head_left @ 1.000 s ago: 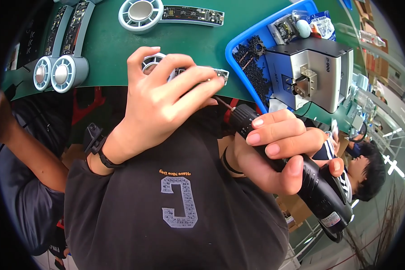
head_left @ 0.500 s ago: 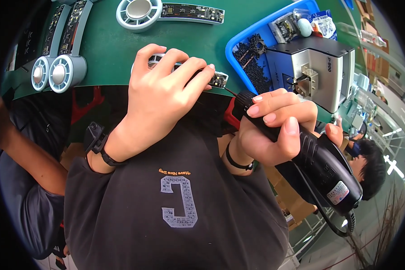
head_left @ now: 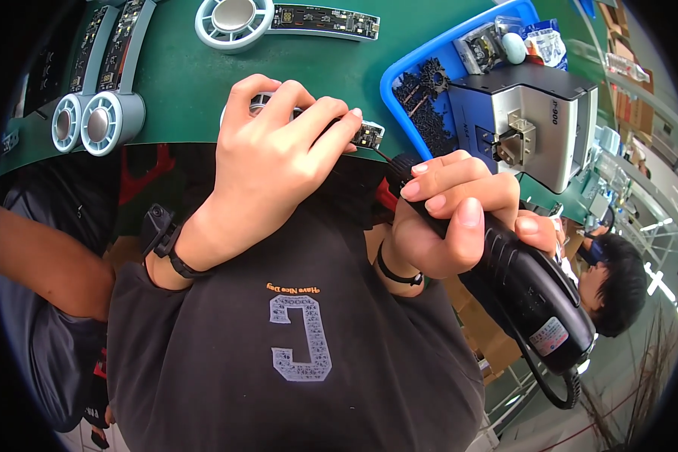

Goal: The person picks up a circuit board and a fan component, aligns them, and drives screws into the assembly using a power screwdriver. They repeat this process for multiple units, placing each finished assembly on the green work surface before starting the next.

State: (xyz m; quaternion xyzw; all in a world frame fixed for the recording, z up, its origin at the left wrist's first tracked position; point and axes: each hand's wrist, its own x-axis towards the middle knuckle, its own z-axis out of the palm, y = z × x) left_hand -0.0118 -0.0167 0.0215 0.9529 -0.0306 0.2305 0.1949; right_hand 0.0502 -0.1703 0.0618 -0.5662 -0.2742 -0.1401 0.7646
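Under the curled fingers of my left hand point(head_left: 275, 158), a small handheld fan lies at the near edge of the green table. Its handle end with a bare circuit board point(head_left: 369, 135) sticks out past my fingertips, and most of its round head is hidden. My right hand point(head_left: 459, 215) is wrapped round a black electric screwdriver point(head_left: 539, 294), tilted with its cable end low at the right. Its thin bit meets the near side of the board's end; the exact contact is too small to tell. Farther off lies another fan with an exposed board point(head_left: 328, 20).
Two more open fans point(head_left: 114, 120) stand at the left. A blue tray point(head_left: 396, 94) at the right holds black plastic parts, small bags and a grey-and-black box machine point(head_left: 542, 128). A neighbour's arm point(head_left: 49, 260) is at the left; another person point(head_left: 614, 282) is at the right.
My right hand and the screwdriver have shifted a little left, its rear end dropping lower. The bit has moved closer to the board's end. My left hand has barely moved. The neighbour's arm has come rightward.
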